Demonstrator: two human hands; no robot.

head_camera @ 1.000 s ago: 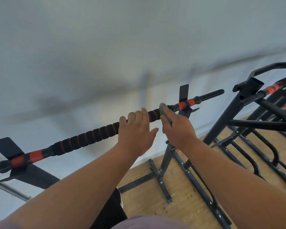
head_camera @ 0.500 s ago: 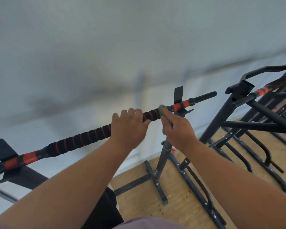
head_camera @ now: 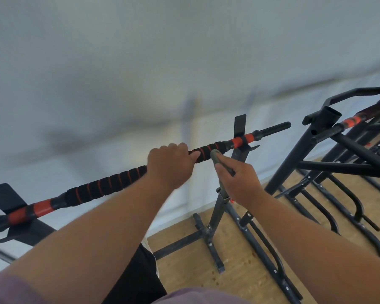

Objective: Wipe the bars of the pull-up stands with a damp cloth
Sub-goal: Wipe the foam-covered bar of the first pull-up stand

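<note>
Left hand wraps the bar, steadying it; right hand just beside it pinches a grey cloth against the foam grip; bar looks rigid, ribbed black foam with orange bands, likely grippy; cloth soft, limp, light, best held bunched; second stand beyond the right hand.

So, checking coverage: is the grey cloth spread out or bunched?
Bunched: the grey cloth is a small wad pinched by the right hand against the black-and-red foam bar.
</note>
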